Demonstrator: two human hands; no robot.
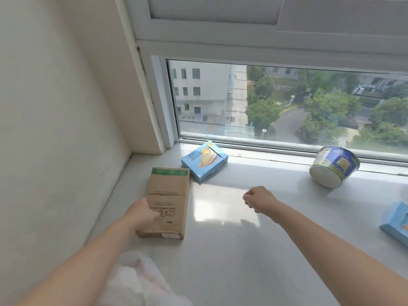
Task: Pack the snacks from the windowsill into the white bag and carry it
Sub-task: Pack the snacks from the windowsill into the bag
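My left hand (143, 214) grips the near left side of a brown cardboard box (169, 195) lying flat on the white windowsill (242, 250). Just behind it, a light blue snack box (204, 161) lies against the window frame. My right hand (258, 198) hovers over the middle of the sill with its fingers curled, holding nothing I can see. At the right, a blue and green instant noodle bowl (334, 165) lies tipped on its side. Another light blue box (396, 224) sits at the right edge, partly cut off. The white bag (141, 281) shows blurred below my left forearm.
A white wall (55, 129) closes off the sill on the left. The window pane (287, 107) and its frame run along the back.
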